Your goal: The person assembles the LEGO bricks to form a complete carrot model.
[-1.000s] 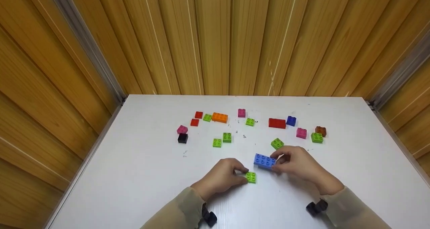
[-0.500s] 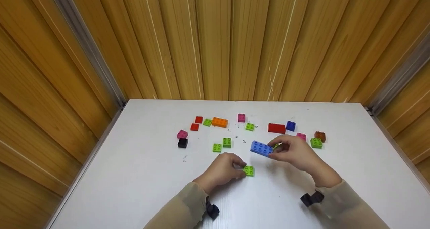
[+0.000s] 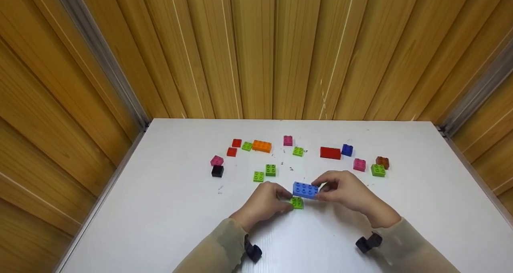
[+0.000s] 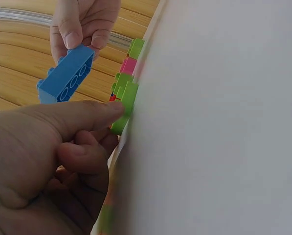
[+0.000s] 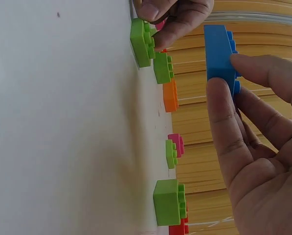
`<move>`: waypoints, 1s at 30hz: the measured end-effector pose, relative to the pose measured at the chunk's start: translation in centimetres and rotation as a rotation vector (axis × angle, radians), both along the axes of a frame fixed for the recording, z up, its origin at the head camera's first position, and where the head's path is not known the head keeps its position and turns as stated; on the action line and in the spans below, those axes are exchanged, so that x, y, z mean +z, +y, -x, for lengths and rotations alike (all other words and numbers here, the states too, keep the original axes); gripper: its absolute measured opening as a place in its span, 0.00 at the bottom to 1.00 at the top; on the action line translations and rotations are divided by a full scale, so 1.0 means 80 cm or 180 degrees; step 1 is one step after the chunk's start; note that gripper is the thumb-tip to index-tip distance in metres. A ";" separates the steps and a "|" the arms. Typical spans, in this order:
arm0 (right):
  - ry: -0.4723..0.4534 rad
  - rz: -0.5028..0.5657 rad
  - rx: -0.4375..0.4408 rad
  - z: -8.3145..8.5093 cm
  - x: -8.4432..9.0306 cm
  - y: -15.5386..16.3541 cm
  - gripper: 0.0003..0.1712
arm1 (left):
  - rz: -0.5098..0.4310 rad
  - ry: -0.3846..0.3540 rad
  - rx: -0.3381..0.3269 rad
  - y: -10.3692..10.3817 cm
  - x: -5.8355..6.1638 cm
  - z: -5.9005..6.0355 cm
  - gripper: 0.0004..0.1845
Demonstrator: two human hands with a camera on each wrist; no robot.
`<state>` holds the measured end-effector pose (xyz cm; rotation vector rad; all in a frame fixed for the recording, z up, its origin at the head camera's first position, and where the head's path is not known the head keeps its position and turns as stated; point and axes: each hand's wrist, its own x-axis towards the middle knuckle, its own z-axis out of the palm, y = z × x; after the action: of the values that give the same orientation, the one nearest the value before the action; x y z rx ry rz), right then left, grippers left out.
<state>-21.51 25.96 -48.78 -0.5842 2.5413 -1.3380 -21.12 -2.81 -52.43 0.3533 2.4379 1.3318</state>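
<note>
Blue brick held just above and beyond the green one.

Pinched at its right end by thumb and fingers of the right hand [image 3: 348, 193], the long blue eight-stud plastic brick [image 3: 305, 190], clear of the white worktop [image 3: 168, 209], long axis running left to right. Directly below its left end and slightly nearer: the small square lime-green plastic brick [image 3: 297, 202], flat on the worktop (studs up), steadied by the fingertips of the left hand [image 3: 264, 205], curled against its left side. Gap between the two bricks plain in both wrist views.
</note>
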 end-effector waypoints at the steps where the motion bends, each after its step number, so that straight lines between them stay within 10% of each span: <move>1: 0.0005 0.0015 0.0037 0.000 -0.001 -0.001 0.18 | -0.0009 0.0001 0.0010 0.000 0.000 0.000 0.14; 30: -0.0179 -0.0307 0.0182 -0.006 -0.020 -0.030 0.17 | 0.0016 0.0169 0.0052 0.005 -0.004 -0.009 0.21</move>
<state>-21.05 23.54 -50.36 -0.5874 2.5080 -1.1887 -20.42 -2.43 -52.78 0.3727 2.4924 1.3392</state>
